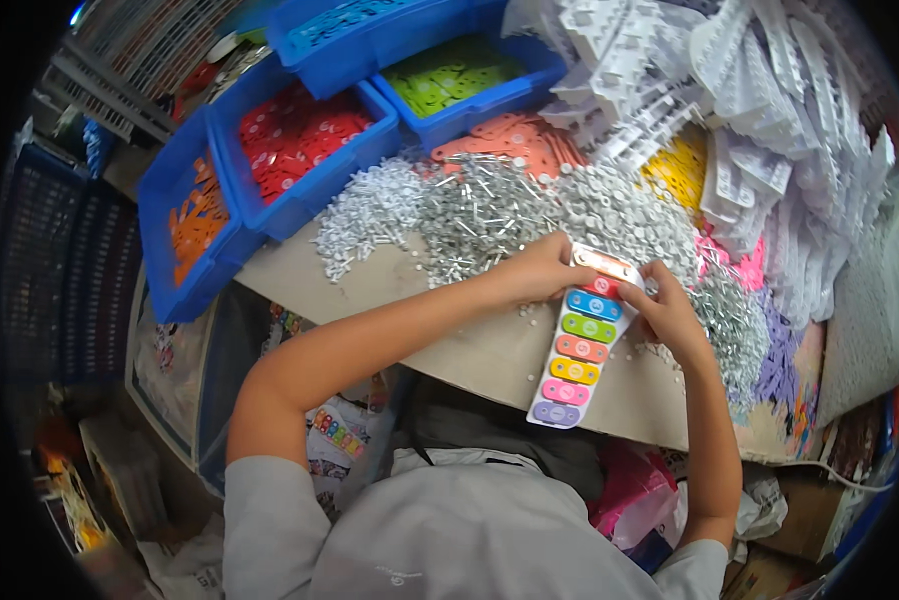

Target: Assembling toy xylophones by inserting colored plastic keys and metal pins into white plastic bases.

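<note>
A toy xylophone [582, 347] with a white base and a row of coloured bars lies tilted at the table's front edge, its narrow purple end toward me. The bars run from purple through pink, yellow, coral, green and blue to red, with a bright, glare-washed bar at the far, wide end. My left hand [542, 270] grips the far left corner, fingers closed at the end bar. From the right, my right hand [665, 312] pinches the edge beside the red bar, thumb and fingertips on it. Anything small between the fingertips is too hidden to make out.
Beyond my hands are heaps of metal pins [485, 215], white caps [365, 210] and washers [625, 210]. Blue bins of red [295, 140], orange [200, 220] and green bars [450, 75] stand at the far left. White xylophone bases [780, 150] pile up at the far right, near purple bars [778, 350].
</note>
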The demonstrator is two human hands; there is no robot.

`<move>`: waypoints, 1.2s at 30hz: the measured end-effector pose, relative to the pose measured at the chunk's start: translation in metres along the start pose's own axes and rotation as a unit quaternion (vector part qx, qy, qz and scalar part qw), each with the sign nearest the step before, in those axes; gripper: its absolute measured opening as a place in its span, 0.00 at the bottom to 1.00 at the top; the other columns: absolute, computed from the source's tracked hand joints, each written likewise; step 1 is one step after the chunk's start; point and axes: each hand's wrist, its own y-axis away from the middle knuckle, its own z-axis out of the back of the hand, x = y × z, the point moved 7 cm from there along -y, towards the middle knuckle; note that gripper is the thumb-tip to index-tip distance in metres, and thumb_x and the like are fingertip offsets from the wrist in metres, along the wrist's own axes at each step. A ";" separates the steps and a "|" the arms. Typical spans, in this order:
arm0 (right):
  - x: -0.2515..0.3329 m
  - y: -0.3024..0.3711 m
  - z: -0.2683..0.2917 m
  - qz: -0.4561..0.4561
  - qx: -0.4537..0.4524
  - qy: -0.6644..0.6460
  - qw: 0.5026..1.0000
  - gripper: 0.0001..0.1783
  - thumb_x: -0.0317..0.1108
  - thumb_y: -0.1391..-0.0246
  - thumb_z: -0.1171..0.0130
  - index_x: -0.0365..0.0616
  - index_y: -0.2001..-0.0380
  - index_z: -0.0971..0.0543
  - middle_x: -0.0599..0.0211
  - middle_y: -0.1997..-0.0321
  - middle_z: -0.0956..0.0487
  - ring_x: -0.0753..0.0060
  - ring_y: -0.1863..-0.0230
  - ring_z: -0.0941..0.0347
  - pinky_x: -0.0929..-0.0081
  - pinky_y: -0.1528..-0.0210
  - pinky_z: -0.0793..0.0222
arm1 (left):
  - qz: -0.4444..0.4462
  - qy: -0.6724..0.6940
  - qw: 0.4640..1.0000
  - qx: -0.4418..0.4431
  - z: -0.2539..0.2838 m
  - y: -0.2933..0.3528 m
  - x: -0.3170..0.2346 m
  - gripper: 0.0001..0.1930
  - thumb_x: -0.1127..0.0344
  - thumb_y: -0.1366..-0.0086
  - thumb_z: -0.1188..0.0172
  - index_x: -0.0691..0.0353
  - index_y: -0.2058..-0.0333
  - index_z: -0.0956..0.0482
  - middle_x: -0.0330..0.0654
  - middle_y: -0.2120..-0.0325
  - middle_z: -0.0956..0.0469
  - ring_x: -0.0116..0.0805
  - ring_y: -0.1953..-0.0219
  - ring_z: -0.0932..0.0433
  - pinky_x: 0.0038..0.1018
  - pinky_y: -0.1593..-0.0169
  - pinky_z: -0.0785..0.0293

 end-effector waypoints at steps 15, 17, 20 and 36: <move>0.004 -0.005 -0.003 0.046 -0.020 0.045 0.998 0.19 0.43 0.36 0.37 0.46 0.55 0.34 0.74 0.79 0.30 0.86 0.83 0.39 0.80 0.85 0.48 | -0.098 -0.117 0.986 -0.070 0.005 -0.006 0.000 0.18 0.58 0.39 0.32 0.65 0.65 0.29 0.41 0.78 0.25 0.29 0.77 0.26 0.29 0.75 0.30; 0.000 -0.007 -0.001 0.093 -0.055 0.086 0.990 0.19 0.43 0.36 0.37 0.45 0.56 0.34 0.72 0.79 0.28 0.85 0.83 0.37 0.79 0.84 0.45 | -0.120 -0.134 0.980 -0.089 0.002 0.001 0.001 0.17 0.59 0.35 0.34 0.65 0.62 0.30 0.39 0.79 0.24 0.26 0.78 0.26 0.26 0.77 0.31; 0.005 0.014 0.005 0.148 -0.142 0.079 0.976 0.15 0.40 0.34 0.40 0.43 0.57 0.33 0.72 0.81 0.29 0.83 0.81 0.40 0.75 0.80 0.45 | -0.133 -0.199 0.951 -0.198 0.021 0.050 -0.021 0.16 0.58 0.29 0.42 0.62 0.51 0.27 0.49 0.74 0.19 0.37 0.74 0.20 0.34 0.67 0.26; -0.138 0.166 0.083 0.030 -0.493 0.053 0.868 0.05 0.29 0.36 0.43 0.40 0.63 0.20 0.70 0.66 0.22 0.79 0.65 0.27 0.79 0.66 0.34 | -0.228 -0.551 0.717 -0.362 0.136 0.158 -0.001 0.13 0.83 0.40 0.44 0.66 0.57 0.19 0.48 0.55 0.22 0.49 0.51 0.23 0.38 0.47 0.27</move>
